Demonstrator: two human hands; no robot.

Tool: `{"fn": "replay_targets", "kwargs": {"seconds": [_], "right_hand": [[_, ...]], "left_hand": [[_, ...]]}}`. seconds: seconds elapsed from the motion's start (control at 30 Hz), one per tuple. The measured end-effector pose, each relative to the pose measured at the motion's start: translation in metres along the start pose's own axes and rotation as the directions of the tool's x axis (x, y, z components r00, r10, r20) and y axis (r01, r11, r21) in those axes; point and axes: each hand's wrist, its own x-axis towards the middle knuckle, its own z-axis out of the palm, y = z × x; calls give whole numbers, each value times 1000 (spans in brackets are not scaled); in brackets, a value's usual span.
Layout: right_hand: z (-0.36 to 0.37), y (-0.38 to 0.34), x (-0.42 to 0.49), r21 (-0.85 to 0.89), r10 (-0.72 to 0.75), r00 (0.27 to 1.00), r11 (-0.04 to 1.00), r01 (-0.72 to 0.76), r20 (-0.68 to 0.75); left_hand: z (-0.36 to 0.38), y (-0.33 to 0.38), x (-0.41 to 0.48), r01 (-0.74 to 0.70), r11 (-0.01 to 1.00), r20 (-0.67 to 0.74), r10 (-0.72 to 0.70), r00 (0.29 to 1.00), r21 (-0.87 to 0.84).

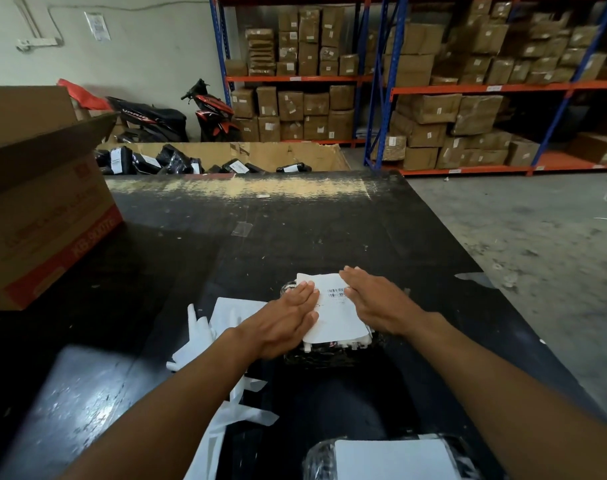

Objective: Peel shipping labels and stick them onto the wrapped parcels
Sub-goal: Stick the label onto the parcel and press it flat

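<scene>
A white shipping label [333, 313] with a barcode lies on top of a black wrapped parcel [329, 355] in the middle of the black table [295, 230]. My left hand [288, 320] presses flat on the label's left side with straight fingers. My right hand [374, 299] presses flat on its right side. Most of the parcel is hidden under the label and my hands. A second wrapped parcel [319, 459] bearing a white label [392, 459] sits at the near edge.
Peeled white backing strips [205, 337] lie left of the parcel. A large open cardboard box [42, 209] stands at the table's left. Behind the table a carton bin [288, 155] holds several labelled black parcels. Shelving [433, 88] with brown boxes and a motorbike [208, 112] stand behind.
</scene>
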Motion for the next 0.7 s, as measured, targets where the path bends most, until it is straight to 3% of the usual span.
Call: {"fn": "replay_targets", "kwargs": {"seconds": [0.27, 0.47, 0.6, 0.7], "right_hand": [[5, 0, 14, -23, -75, 988, 997, 79, 135], [-3, 34, 8, -35, 89, 996, 996, -88, 25], [6, 2, 28, 16, -70, 996, 997, 69, 61], [8, 7, 28, -12, -59, 992, 998, 61, 112]], "left_hand": [[7, -7, 1, -25, 1000, -48, 24, 999, -9], [9, -9, 5, -36, 999, -72, 36, 997, -9], [9, -7, 2, -33, 999, -74, 32, 997, -18], [9, -8, 0, -34, 999, -58, 33, 998, -15]]}}
